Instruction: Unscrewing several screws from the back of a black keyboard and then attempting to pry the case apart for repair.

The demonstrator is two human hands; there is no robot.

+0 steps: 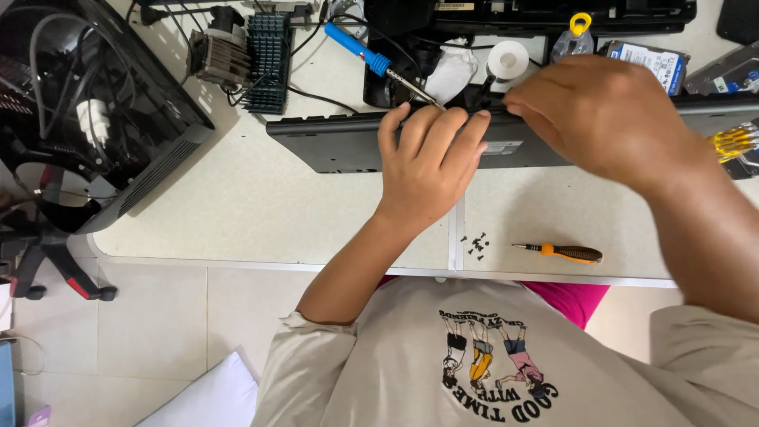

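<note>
**Across the tabletop: hands on the laptop's edge**

On the tabletop (237, 205), my left hand (431, 170) presses curled fingers on the dark laptop base (340, 142); my right hand (609, 115) pinches its rear edge. I judge a slip could knock the blue soldering iron (371, 55) or scatter the loose screws (477, 246).

small pale label (502, 148) on laptop base (332, 142), blue-white label (648, 62) on hard drive (613, 49)

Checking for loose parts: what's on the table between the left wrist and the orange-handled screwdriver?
In the head view, a small cluster of dark screws lies on the pale table, between the left hand and the screwdriver, beside a seam in the tabletop.
</note>
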